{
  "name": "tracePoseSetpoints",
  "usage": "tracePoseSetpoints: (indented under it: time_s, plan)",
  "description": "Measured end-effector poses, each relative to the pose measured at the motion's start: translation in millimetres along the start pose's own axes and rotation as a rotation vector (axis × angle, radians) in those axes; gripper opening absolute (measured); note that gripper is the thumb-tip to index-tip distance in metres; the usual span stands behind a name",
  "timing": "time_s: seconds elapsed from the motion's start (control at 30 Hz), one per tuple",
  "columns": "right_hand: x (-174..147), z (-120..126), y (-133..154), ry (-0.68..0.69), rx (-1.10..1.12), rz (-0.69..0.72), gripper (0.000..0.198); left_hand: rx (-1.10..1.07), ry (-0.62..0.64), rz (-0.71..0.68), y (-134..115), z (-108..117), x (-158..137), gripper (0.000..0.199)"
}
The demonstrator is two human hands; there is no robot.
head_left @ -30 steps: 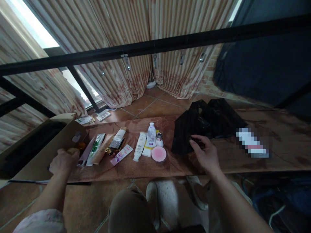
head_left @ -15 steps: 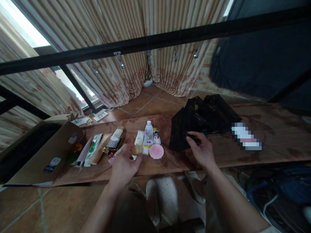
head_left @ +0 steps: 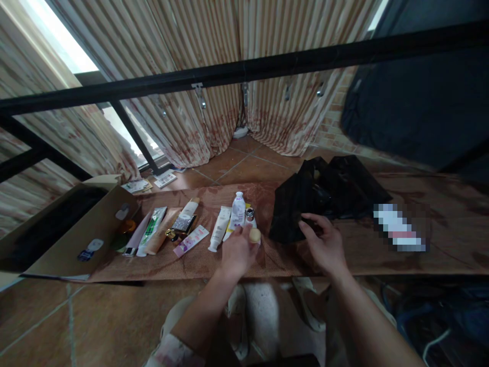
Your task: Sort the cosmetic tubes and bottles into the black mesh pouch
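My left hand (head_left: pixel 237 254) is closed round a small round jar with a pale yellow top (head_left: pixel 254 235), held over the pink round container, which is now mostly hidden. Just beyond the fingers are a white and purple tube (head_left: pixel 238 210), a small bottle with a silver cap (head_left: pixel 249 216) and a white tube (head_left: pixel 220 229). At the near edge of the black bag (head_left: pixel 286 211), my right hand (head_left: pixel 324 244) has its thumb and forefinger pinched on the bag's material. A pink and white flat packet (head_left: pixel 191 241) lies to the left of the white tube.
Several tubes, a green and white one (head_left: pixel 152 230) among them, lie beside a cardboard box (head_left: pixel 110 224) at the left. A blurred white item (head_left: pixel 399 228) is on the cloth-covered bench (head_left: pixel 351 260) at the right. A black metal rail (head_left: pixel 229 69) crosses behind.
My left hand has moved right with the small jar, from beside the pink packet to over the pink container. My right hand stays at the bag. The view has shifted slightly.
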State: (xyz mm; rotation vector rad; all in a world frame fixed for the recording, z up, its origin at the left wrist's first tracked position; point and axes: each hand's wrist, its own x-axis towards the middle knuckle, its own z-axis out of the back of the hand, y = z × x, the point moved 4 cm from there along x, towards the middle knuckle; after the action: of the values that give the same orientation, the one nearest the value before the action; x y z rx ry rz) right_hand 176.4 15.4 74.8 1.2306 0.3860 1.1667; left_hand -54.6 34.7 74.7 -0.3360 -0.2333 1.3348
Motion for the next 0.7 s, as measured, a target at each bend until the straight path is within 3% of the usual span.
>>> tracePoseSetpoints:
  time_s: [0.2, 0.37, 0.5, 0.7]
  plan:
    - [0, 2, 0, 0.001, -0.030, 0.002, 0.034, -0.220, 0.017, 0.006, 37, 8, 7, 0.050]
    - [0, 1, 4, 0.009, -0.051, -0.014, 0.035, -0.185, -0.157, 0.190, 81, 27, 28, 0.036]
    - [-1, -1, 3, 0.007, -0.042, -0.031, 0.035, -0.107, -0.190, 0.198, 74, 20, 45, 0.030]
    - [-2, 1, -1, 0.009, -0.072, -0.071, 0.036, -0.046, -0.169, 0.236, 53, 0, 61, 0.039]
